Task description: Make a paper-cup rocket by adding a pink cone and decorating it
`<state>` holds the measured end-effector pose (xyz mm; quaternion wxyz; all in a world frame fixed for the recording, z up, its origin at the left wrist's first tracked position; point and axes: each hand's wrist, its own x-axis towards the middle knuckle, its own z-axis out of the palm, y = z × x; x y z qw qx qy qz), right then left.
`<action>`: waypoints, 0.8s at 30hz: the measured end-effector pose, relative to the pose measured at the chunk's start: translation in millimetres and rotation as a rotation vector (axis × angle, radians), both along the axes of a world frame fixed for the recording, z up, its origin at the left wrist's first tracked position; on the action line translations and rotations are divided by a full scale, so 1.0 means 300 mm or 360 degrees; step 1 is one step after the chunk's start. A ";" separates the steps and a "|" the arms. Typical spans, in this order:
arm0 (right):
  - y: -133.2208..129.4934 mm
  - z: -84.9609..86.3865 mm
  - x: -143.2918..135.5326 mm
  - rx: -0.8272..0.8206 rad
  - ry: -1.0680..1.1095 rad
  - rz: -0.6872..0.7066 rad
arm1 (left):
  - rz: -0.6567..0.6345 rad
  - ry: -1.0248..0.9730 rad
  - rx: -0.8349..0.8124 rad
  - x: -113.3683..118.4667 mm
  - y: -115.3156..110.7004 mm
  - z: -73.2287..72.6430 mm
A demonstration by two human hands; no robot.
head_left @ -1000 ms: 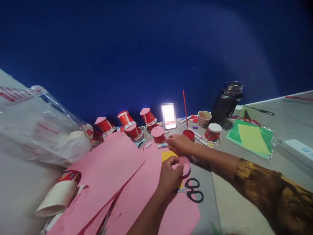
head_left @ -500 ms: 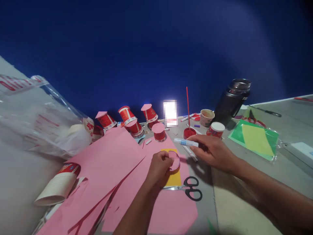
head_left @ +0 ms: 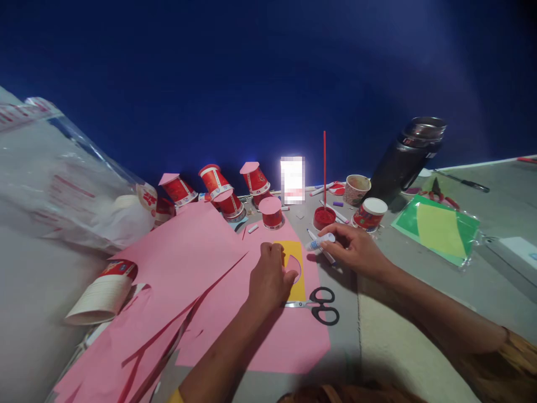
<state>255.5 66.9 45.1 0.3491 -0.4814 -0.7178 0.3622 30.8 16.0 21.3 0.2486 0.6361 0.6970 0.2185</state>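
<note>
My left hand (head_left: 271, 275) has its fingers closed around the near edge of a pink paper disc (head_left: 295, 268) with a purple outline, over the yellow paper (head_left: 297, 292). In my right hand (head_left: 354, 246) is a white glue tube (head_left: 322, 242), its tip pointing left and slightly down, above white markers on the table. Black-handled scissors (head_left: 323, 306) lie just below the yellow paper, partly on the large pink sheet (head_left: 251, 336). A red cup topped with a pink disc (head_left: 272, 214) stands beyond my left hand.
Several red cups (head_left: 213, 180) stand at the back left, beside a clear plastic bag (head_left: 79, 179). A red pot (head_left: 324, 217) with an upright stick, a lidded cup (head_left: 370, 214) and a black flask (head_left: 409, 159) stand to the right. Green sheets (head_left: 438, 229) lie farther right.
The glue tube in my right hand has turned, its left end now lower. My left hand has shifted left, and the pink disc now shows in a different position. The camera view has shifted slightly.
</note>
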 end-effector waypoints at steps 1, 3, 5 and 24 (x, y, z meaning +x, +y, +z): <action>-0.001 0.008 -0.013 0.0025 -0.0019 0.0035 | -0.0009 0.0018 0.0019 -0.002 -0.005 -0.008; -0.006 0.017 -0.042 0.0099 -0.0079 0.0124 | -0.0027 0.0036 0.0062 -0.008 -0.014 -0.027; -0.012 0.018 -0.069 0.0224 -0.0137 0.0202 | -0.0039 0.0030 0.0106 -0.016 -0.020 -0.044; -0.044 -0.062 -0.091 0.0326 -0.0071 0.0217 | -0.0232 0.0063 0.0178 -0.045 -0.022 -0.052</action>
